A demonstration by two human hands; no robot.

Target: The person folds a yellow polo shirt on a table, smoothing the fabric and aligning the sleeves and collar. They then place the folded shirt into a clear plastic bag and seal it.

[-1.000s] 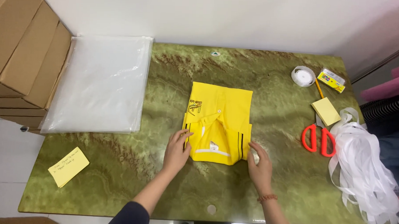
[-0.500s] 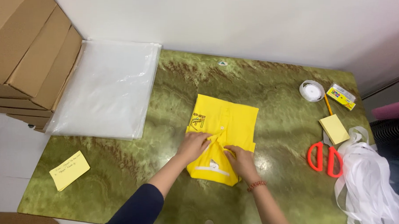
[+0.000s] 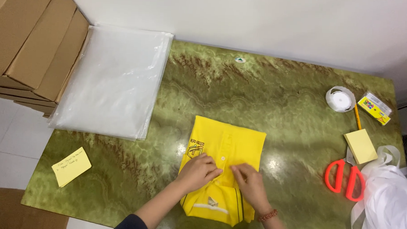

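Observation:
A folded yellow polo shirt [image 3: 229,144] lies on the green marbled table [image 3: 267,98], collar end toward me. My left hand [image 3: 199,171] presses on the shirt's middle, fingers curled on the fabric near the button placket. My right hand [image 3: 250,184], with a bead bracelet at the wrist, rests beside it on the shirt, fingers touching the same fold. Both hands meet near the shirt's centre line. The collar and its label [image 3: 213,201] show below my hands.
A stack of clear plastic bags [image 3: 116,80] lies at the table's back left, cardboard boxes [image 3: 28,36] beyond. A yellow note [image 3: 71,166] sits front left. Right side: tape roll [image 3: 340,99], small yellow box [image 3: 374,109], pencil [image 3: 357,116], sticky pad [image 3: 360,146], red scissors [image 3: 345,178], white ribbon heap [image 3: 387,202].
My hands moved from the shirt's lower outer edges inward to its middle, pressing on the fold. The camera view has shifted closer and slightly left.

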